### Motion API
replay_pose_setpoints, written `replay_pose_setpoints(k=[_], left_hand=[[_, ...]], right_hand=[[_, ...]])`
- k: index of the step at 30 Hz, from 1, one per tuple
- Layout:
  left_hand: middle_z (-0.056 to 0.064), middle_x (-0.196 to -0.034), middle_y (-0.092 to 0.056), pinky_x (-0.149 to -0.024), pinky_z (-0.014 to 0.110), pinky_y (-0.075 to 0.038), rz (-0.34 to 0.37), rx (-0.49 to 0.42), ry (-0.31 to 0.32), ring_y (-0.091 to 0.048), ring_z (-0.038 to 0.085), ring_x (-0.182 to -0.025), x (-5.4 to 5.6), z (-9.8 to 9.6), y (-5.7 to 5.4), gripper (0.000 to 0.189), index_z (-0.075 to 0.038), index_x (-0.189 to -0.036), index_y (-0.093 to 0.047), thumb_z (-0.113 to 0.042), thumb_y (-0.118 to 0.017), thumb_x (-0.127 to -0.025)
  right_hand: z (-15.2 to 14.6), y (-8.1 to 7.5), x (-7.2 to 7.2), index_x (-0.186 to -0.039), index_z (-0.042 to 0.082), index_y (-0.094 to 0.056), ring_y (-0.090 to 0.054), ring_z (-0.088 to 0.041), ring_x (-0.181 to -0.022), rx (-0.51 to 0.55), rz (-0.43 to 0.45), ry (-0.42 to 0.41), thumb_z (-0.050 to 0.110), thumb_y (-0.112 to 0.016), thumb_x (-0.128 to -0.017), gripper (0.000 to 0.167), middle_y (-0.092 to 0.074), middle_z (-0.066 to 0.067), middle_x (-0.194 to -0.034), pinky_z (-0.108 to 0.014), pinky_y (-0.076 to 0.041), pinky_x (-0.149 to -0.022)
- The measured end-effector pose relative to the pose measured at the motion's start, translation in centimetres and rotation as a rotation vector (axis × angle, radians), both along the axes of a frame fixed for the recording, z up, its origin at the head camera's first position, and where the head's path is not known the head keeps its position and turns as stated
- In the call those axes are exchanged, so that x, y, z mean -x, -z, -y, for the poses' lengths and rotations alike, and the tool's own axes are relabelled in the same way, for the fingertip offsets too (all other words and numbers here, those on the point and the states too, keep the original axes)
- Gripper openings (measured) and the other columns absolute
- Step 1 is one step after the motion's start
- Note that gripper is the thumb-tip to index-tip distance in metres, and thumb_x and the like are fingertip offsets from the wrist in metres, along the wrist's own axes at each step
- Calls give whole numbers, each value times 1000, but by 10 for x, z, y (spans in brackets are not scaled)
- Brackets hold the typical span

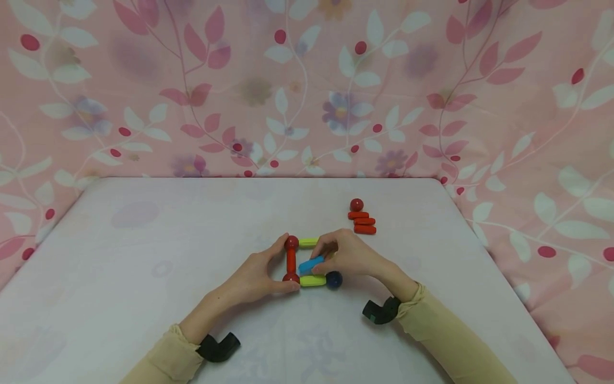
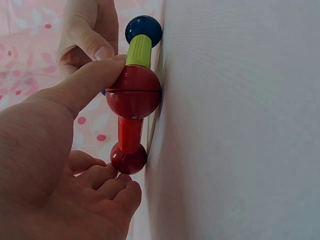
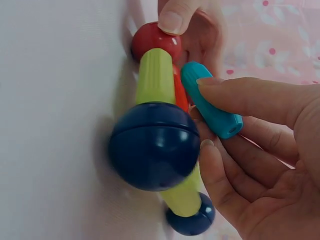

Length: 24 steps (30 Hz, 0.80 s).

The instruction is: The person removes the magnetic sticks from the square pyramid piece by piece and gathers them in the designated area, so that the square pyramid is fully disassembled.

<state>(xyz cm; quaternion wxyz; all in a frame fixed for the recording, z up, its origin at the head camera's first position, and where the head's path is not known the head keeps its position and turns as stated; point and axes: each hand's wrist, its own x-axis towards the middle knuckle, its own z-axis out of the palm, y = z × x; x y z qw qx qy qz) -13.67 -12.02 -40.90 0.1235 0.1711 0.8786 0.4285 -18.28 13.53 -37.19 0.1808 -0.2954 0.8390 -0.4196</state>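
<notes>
A U-shaped frame of magnetic building rods and balls lies on the table. Its left side is a red rod (image 1: 291,261) between two red balls (image 1: 291,242); yellow-green rods (image 1: 313,281) run rightward to dark blue balls (image 3: 154,146), the far one hidden by my right hand in the head view. My left hand (image 1: 256,274) grips the frame's red end, thumb on the near red ball (image 2: 134,92), fingers at the far one. Above the frame, between the yellow-green rods, my right hand (image 1: 352,256) pinches a light blue rod (image 3: 212,102) between thumb and fingers, tilted.
Behind my right hand, a loose red ball (image 1: 356,205) and several red rods (image 1: 365,230) lie in a column. The white-covered table (image 1: 168,224) ends at a pink floral cloth (image 1: 307,106) at the back.
</notes>
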Motion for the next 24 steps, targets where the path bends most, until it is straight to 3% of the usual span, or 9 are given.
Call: replay_pose_setpoints(k=[6,13,19,24], left_hand=[[1,-162,-33,-117,56,-32,12,2,-4,-28,26,-151,0,0,0,106,-22,-160,-23,-49,-83,-77],[1,-161,-34,-116,55,-34,16,29,-16,-29,26,-150,-1,-1,-1,106,-22,-160,-24,-46,-84,-77],[1,-162,-34,-117,54,-33,9,22,-9,-29,25,-150,0,-1,-1,107,-21,-160,-24,-47,-84,-77],[1,-162,-34,-116,54,-33,13,20,-5,-30,25,-150,-1,-1,-1,106,-21,-160,-24,-47,-84,-77]], right_hand=[[-23,-17,10,-94,17,-76,-67,-18,-81,57,-106,165,23,-85,-81,17,-73,3,-89,-35,-56,-76],[-55,-27,12,-104,15,-76,-70,-18,-87,115,-156,388,31,-81,-85,26,-75,-2,-93,-32,-57,-77],[-79,-21,11,-106,17,-76,-71,-12,-90,105,-222,458,33,-79,-86,26,-75,0,-97,-27,-56,-79],[-95,-12,11,-107,15,-76,-71,-12,-87,110,-205,489,33,-80,-85,29,-76,-2,-98,-25,-57,-76]])
